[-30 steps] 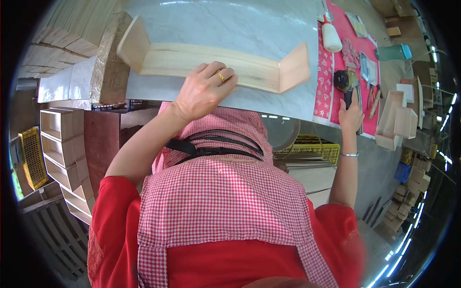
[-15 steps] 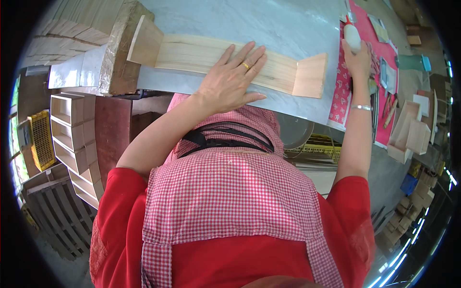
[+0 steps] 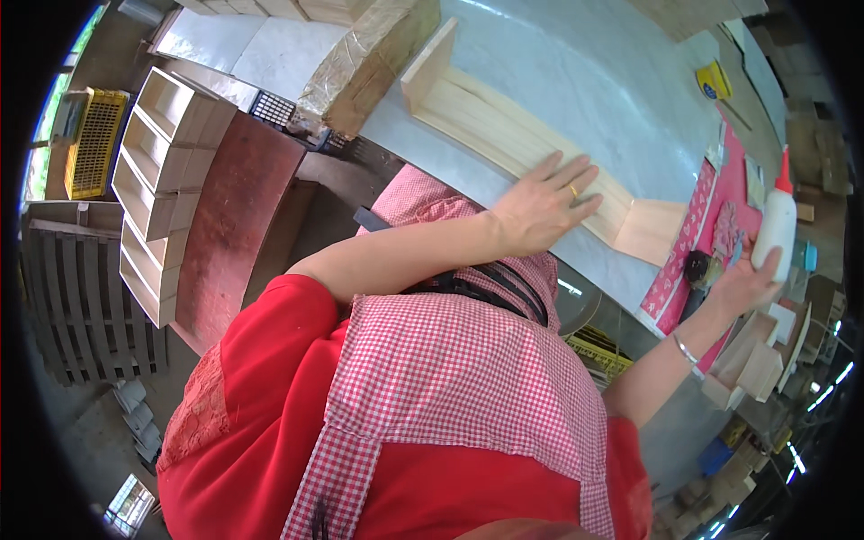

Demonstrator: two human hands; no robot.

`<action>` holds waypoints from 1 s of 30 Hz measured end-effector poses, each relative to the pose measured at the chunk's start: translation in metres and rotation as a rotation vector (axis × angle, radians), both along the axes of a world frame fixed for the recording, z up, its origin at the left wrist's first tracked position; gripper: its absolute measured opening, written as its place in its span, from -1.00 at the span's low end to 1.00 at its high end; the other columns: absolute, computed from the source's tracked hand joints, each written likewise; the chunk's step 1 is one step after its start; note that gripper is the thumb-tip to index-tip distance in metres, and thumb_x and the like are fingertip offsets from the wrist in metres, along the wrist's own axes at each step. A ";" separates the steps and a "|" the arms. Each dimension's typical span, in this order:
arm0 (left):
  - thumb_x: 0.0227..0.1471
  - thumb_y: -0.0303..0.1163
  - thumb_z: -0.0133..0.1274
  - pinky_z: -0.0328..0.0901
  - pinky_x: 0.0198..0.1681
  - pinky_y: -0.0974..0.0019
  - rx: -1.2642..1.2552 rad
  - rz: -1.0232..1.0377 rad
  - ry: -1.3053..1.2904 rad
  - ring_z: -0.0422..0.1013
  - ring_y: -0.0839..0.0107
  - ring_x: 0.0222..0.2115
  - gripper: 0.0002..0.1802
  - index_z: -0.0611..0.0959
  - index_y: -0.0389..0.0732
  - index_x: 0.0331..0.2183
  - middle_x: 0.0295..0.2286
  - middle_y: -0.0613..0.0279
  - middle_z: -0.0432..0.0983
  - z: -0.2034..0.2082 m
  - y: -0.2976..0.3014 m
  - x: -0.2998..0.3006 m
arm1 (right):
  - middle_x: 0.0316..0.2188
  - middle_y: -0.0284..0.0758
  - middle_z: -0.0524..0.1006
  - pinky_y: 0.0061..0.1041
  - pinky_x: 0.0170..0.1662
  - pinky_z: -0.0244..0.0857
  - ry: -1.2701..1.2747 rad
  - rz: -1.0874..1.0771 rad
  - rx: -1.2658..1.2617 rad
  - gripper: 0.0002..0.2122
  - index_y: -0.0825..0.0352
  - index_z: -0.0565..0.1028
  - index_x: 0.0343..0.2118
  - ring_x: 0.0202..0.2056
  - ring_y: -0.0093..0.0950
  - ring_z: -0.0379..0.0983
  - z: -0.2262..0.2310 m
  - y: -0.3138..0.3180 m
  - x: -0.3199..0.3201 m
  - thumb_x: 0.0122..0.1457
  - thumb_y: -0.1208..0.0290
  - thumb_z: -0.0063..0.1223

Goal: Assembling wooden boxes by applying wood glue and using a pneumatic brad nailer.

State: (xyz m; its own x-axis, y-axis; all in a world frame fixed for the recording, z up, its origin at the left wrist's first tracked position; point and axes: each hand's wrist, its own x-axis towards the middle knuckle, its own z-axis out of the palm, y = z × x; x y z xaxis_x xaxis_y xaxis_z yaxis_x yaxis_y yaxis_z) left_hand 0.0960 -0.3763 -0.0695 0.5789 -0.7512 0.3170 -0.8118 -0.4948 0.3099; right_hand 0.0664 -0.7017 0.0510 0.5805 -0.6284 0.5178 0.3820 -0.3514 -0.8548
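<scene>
Pale table (image 3: 576, 63): wooden board (image 3: 495, 117), both end pieces (image 3: 652, 230) standing, whether fixed unclear, nothing else attached; left hand (image 3: 544, 205) spread upon board; right hand (image 3: 749, 281) gripping white bottle (image 3: 778, 227).

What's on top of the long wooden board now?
The left hand lies on the long wooden board, nearer its right end. A left end piece and a right end piece meet its ends. The wood beneath the hand is covered and can't be seen.
</scene>
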 end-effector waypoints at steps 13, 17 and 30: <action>0.01 -0.02 0.09 0.00 0.27 -0.11 -0.228 -0.034 -0.024 0.14 0.04 0.21 -0.37 0.51 -0.28 0.00 0.07 0.01 0.36 0.008 0.037 0.003 | -0.21 -0.15 0.47 -0.41 -0.17 0.34 0.144 0.426 -0.017 -0.44 0.49 0.31 0.00 -0.22 -0.38 0.46 -0.003 0.210 0.017 0.15 0.07 0.12; -0.02 0.07 0.11 -0.02 0.27 -0.14 -0.255 0.108 0.000 0.17 0.00 0.18 -0.32 0.53 -0.29 -0.03 0.04 0.02 0.38 -0.004 0.048 0.012 | -0.15 -0.17 0.44 -0.42 -0.09 0.35 0.218 0.519 -0.128 -0.39 0.46 0.28 0.02 -0.14 -0.40 0.43 -0.011 0.246 0.024 0.06 0.12 0.25; -0.05 0.07 0.13 -0.02 0.27 -0.11 -0.441 0.069 0.208 0.29 -0.01 0.07 -0.29 0.50 -0.30 -0.03 -0.06 -0.01 0.44 -0.028 0.038 0.017 | -0.07 -0.13 0.38 -0.34 0.04 0.32 0.156 0.683 -0.319 -0.38 0.39 0.27 0.03 -0.04 -0.34 0.38 -0.021 0.266 0.034 -0.09 0.40 0.34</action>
State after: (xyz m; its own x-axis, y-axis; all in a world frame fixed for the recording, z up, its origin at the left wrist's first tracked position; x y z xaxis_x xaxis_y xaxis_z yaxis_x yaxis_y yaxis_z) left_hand 0.1131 -0.3386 -0.0973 0.7072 -0.5291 0.4690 -0.6807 -0.3301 0.6540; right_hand 0.1005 -0.4360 0.0304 0.8670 0.0616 0.4945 0.4864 -0.3197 -0.8131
